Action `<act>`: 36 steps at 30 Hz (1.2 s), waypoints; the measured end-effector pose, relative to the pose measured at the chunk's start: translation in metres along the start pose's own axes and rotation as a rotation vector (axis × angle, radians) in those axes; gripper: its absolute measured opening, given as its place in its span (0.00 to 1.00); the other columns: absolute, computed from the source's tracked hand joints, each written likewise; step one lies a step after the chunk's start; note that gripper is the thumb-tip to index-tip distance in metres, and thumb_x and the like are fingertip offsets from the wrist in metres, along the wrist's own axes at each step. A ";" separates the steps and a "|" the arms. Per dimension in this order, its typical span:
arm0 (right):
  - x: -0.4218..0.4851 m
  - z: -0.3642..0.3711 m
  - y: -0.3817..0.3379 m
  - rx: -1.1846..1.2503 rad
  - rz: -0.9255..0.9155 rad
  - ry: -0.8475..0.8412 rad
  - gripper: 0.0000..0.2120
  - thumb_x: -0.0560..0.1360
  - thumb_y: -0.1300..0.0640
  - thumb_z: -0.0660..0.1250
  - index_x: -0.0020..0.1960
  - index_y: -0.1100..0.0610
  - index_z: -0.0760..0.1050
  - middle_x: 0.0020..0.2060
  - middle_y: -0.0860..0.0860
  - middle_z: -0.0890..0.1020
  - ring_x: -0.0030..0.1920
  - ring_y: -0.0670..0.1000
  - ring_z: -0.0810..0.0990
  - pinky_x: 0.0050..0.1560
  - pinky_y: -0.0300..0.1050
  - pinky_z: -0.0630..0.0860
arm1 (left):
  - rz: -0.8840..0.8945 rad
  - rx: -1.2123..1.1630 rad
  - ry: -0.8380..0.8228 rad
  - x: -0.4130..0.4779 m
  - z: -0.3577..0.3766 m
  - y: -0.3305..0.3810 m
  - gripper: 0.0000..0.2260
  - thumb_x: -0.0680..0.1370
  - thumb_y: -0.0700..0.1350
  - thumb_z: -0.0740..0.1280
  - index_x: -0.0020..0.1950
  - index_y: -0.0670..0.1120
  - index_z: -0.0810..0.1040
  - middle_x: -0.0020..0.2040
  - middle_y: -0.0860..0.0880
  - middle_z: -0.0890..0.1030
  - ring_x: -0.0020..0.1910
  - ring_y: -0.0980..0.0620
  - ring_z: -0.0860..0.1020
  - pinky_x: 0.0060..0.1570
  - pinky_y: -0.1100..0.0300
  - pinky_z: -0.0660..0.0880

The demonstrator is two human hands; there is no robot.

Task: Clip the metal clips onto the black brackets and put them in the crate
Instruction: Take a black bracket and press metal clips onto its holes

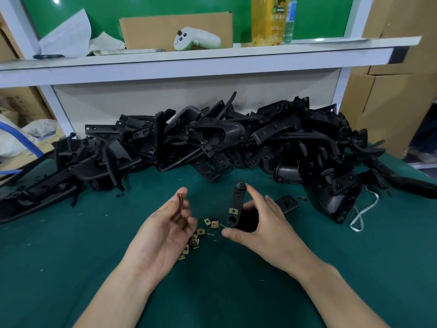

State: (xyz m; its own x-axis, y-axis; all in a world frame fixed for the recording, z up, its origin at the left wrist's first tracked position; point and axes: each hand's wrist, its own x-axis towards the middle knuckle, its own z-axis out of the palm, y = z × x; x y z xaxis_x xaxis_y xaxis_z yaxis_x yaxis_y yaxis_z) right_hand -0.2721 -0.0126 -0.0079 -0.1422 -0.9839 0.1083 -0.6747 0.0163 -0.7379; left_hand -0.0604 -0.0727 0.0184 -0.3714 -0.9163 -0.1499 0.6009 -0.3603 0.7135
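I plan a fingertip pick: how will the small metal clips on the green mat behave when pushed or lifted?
The metal clips look flat and angular, so they probably slide, not roll. They seem tiny beside the left hand, so likely very light. The green mat looks felt-like, perhaps slowing them.

The left hand [165,226] (palm turned up) pinches a metal clip [181,197], while the right hand [262,223] holds a black bracket [237,200] upright.

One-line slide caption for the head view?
Right hand holds a black bracket with one metal clip fitted; left hand pinches a metal piece above loose clips.
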 end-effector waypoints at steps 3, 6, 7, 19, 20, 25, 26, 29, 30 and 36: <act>0.000 0.000 -0.001 -0.006 0.001 -0.002 0.53 0.63 0.21 0.65 0.78 0.34 0.41 0.63 0.35 0.68 0.78 0.45 0.47 0.76 0.49 0.50 | 0.021 0.022 -0.001 0.000 0.001 0.001 0.08 0.77 0.44 0.67 0.51 0.46 0.85 0.43 0.49 0.79 0.35 0.56 0.76 0.37 0.63 0.78; 0.000 0.000 -0.001 -0.006 0.004 -0.003 0.53 0.63 0.21 0.65 0.78 0.34 0.41 0.63 0.35 0.68 0.79 0.46 0.47 0.76 0.50 0.50 | 0.022 0.034 -0.031 0.001 -0.002 0.001 0.08 0.77 0.44 0.68 0.50 0.47 0.86 0.44 0.50 0.79 0.36 0.57 0.76 0.38 0.63 0.78; 0.000 0.000 -0.001 -0.006 0.004 -0.003 0.53 0.63 0.21 0.65 0.78 0.34 0.41 0.63 0.35 0.68 0.79 0.46 0.47 0.75 0.50 0.50 | 0.023 0.037 -0.035 0.002 -0.003 0.001 0.08 0.77 0.44 0.68 0.50 0.47 0.87 0.44 0.50 0.79 0.36 0.57 0.77 0.39 0.63 0.78; 0.000 -0.001 -0.002 -0.007 0.002 0.007 0.53 0.63 0.22 0.66 0.78 0.35 0.42 0.63 0.34 0.69 0.78 0.45 0.48 0.73 0.46 0.50 | 0.102 0.196 -0.083 -0.001 -0.005 0.000 0.15 0.71 0.40 0.71 0.57 0.47 0.86 0.46 0.52 0.81 0.37 0.56 0.78 0.41 0.61 0.79; -0.001 -0.001 -0.002 -0.007 0.003 0.005 0.53 0.63 0.22 0.66 0.78 0.35 0.42 0.63 0.34 0.69 0.78 0.46 0.48 0.74 0.47 0.51 | 0.109 0.213 -0.087 -0.002 -0.004 0.000 0.15 0.71 0.40 0.72 0.57 0.47 0.86 0.45 0.52 0.81 0.37 0.56 0.78 0.41 0.61 0.79; -0.001 -0.001 -0.003 -0.015 -0.023 0.015 0.54 0.63 0.21 0.65 0.79 0.37 0.42 0.63 0.35 0.69 0.77 0.43 0.49 0.72 0.44 0.48 | 0.115 0.249 -0.109 -0.005 -0.001 -0.002 0.16 0.69 0.41 0.72 0.57 0.46 0.86 0.44 0.51 0.80 0.37 0.56 0.78 0.40 0.61 0.79; -0.001 -0.001 -0.003 -0.016 -0.034 0.019 0.54 0.63 0.21 0.64 0.79 0.37 0.42 0.62 0.35 0.69 0.75 0.40 0.50 0.71 0.42 0.47 | 0.114 0.253 -0.114 -0.005 -0.001 -0.002 0.16 0.70 0.41 0.72 0.57 0.46 0.86 0.44 0.51 0.80 0.37 0.56 0.78 0.40 0.61 0.79; -0.001 -0.002 -0.004 -0.014 -0.054 0.017 0.54 0.63 0.21 0.64 0.79 0.37 0.41 0.62 0.35 0.69 0.68 0.32 0.50 0.70 0.40 0.45 | 0.113 0.256 -0.124 -0.005 -0.001 -0.001 0.16 0.70 0.41 0.73 0.57 0.46 0.86 0.44 0.51 0.80 0.37 0.56 0.78 0.40 0.61 0.79; -0.001 -0.002 -0.004 -0.014 -0.058 0.016 0.54 0.63 0.21 0.64 0.78 0.37 0.41 0.62 0.35 0.69 0.64 0.30 0.49 0.70 0.40 0.45 | 0.112 0.256 -0.127 -0.005 -0.001 -0.001 0.16 0.70 0.42 0.73 0.57 0.46 0.86 0.45 0.51 0.80 0.38 0.57 0.78 0.41 0.61 0.79; 0.000 -0.001 -0.003 -0.013 -0.058 0.025 0.54 0.63 0.21 0.64 0.79 0.37 0.41 0.61 0.34 0.69 0.65 0.31 0.49 0.70 0.39 0.44 | 0.075 0.218 -0.123 -0.003 -0.002 -0.001 0.11 0.75 0.45 0.70 0.55 0.48 0.86 0.46 0.51 0.82 0.37 0.56 0.78 0.39 0.62 0.78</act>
State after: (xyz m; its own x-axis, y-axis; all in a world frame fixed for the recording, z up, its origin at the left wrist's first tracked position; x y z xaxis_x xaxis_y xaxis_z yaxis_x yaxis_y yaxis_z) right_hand -0.2703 -0.0120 -0.0048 -0.1211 -0.9784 0.1674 -0.6918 -0.0377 -0.7211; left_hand -0.0589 -0.0701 0.0169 -0.4228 -0.9061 -0.0165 0.4684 -0.2341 0.8520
